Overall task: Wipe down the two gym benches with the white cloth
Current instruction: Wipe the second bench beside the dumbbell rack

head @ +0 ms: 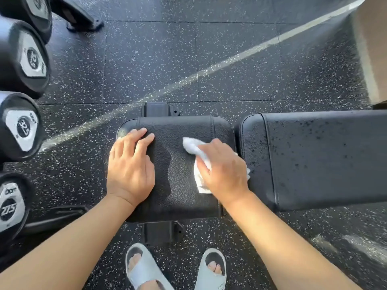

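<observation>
A black padded gym bench lies across the middle of the head view. Its square seat pad [178,164] is in front of me and its long back pad [326,160] runs off to the right. My left hand [130,164] rests flat on the left part of the seat pad, fingers straight. My right hand [224,168] presses a crumpled white cloth [191,145] onto the right part of the seat pad, fingers curled over it. Dark spots speckle the back pad. Only one bench is in view.
Several black dumbbells [23,57] on a rack line the left edge. The bench's base brackets [160,108] stick out beyond and below the seat pad. Speckled black rubber floor [188,59] lies all around. My feet in pale slides [144,268] stand close to the bench. A tan object [372,49] stands at top right.
</observation>
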A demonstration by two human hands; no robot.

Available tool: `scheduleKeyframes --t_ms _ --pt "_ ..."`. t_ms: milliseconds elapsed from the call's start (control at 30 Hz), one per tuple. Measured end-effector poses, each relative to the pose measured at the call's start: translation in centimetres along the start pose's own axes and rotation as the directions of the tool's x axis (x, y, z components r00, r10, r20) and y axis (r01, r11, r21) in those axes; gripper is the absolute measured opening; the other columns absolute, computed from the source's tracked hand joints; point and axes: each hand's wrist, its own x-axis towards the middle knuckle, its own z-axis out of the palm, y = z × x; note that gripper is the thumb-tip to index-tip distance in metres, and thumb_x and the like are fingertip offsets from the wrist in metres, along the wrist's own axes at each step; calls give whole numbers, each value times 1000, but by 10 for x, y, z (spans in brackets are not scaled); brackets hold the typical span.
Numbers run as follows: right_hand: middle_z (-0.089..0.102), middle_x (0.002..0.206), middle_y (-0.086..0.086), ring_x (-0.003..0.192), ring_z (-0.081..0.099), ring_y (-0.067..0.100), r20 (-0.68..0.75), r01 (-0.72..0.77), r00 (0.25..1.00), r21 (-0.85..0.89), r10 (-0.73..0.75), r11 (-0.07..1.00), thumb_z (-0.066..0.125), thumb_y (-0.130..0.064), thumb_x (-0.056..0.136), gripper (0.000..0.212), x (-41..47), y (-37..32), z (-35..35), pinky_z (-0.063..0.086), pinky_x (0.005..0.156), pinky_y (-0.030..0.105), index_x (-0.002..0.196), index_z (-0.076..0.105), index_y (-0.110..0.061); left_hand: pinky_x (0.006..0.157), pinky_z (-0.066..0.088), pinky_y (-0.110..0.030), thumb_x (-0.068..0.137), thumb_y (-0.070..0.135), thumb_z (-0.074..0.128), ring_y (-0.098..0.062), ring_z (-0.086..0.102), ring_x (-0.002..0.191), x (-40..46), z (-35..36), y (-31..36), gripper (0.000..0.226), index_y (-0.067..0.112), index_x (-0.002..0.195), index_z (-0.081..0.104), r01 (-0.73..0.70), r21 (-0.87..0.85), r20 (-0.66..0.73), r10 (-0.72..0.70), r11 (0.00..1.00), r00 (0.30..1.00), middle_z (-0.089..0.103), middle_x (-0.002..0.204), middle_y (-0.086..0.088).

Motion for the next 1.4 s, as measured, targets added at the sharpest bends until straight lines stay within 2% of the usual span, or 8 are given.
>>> scheduleKeyframes --t_ms 100,267,600,767,933,1033,1200,1400 --pt "62 86 2 75 61 26 -21 -136 991 -39 135 990 53 -29 95 21 65 -2 13 41 51 34 92 66 -14 121 33 -51 92 17 44 -34 44 143 0 0 -1 51 12 141 55 0 -9 -1 0 1000 1000 49 151 -9" --pt "61 98 1 87 60 25 106 -198 972 -119 211 973 56 -32 100 16 119 -37 41 30 62 34 98 61 -17 122 31 -50 89 17 46 -33 44 143 2 -8 -1 53 12 141 57 9 -42 31 -8 999 999 51 150 -9" --pt "60 98 -3 91 65 25 246 -109 962 -46 117 993 54 -34 98 18 129 -73 55 44 66 35 99 65 -20 118 37 -56 86 19 46 -33 47 144 5 -18 3 55 9 138 63 30 -100 91 -21 995 996 57 147 -11" --pt "60 100 -4 93 64 21 357 18 934 18 -24 1000 55 -40 102 22 144 -87 64 50 71 37 103 66 -21 118 38 -56 86 16 49 -35 49 141 2 -12 1 49 7 132 63 25 -110 60 -18 994 998 58 140 -12" --pt "59 98 -6 93 63 19 463 88 877 104 -126 991 52 -47 103 29 167 -98 79 37 70 32 102 68 -23 120 35 -55 88 16 50 -36 53 135 2 -11 4 50 9 135 62 55 -93 70 -49 994 996 58 139 -11" --pt "59 104 -2 99 62 23 471 130 857 196 -210 972 53 -46 104 29 163 -77 65 47 73 37 107 68 -21 118 37 -56 85 11 52 -37 51 138 6 -12 11 47 7 130 65 68 -106 59 -62 992 996 60 137 -11" --pt "59 101 -1 97 62 24 488 147 845 182 -219 972 55 -47 103 30 145 5 15 53 77 43 111 67 -20 117 38 -57 91 28 56 -36 45 142 23 -9 57 52 17 142 62 336 -119 33 -335 934 942 56 144 -7" --pt "58 98 -5 94 59 23 588 13 788 280 -182 960 65 -40 100 24 134 94 -21 52 81 39 114 72 -23 126 19 -63 90 34 49 -45 23 157 26 22 101 59 16 146 57 473 47 29 -475 880 880 39 159 -15"
